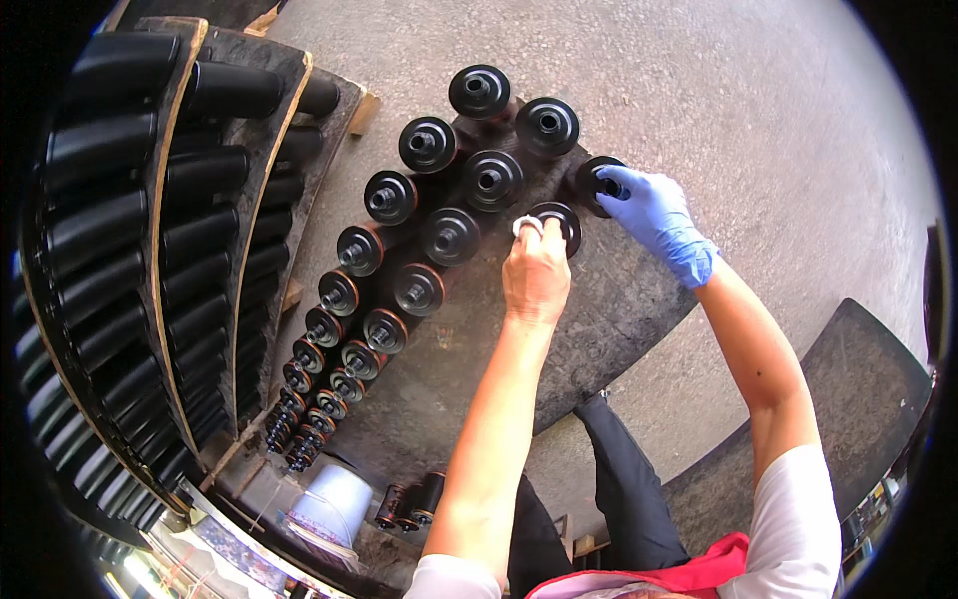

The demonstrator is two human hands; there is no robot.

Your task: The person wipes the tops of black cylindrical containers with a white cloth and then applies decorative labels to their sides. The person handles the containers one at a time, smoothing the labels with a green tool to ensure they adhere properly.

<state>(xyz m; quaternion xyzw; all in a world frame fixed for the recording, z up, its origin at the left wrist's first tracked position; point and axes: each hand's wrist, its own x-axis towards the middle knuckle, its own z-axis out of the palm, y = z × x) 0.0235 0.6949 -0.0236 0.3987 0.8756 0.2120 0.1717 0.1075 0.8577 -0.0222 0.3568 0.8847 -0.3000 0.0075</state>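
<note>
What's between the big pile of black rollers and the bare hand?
The head view shows two rows of upright black rollers and some grey floor between the pile and the bare left hand.

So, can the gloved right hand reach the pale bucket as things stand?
Probably not easily: the left forearm lies between the right hand, at a black roller, and the bucket.

R hand (647, 208) in thin blue glove (671, 232), wrinkled nr wrist; L hand (537, 278) bare. Wht short slvs (798, 519), red apron/vest (720, 561) (can't tell which), blk trousers (631, 484).
</note>
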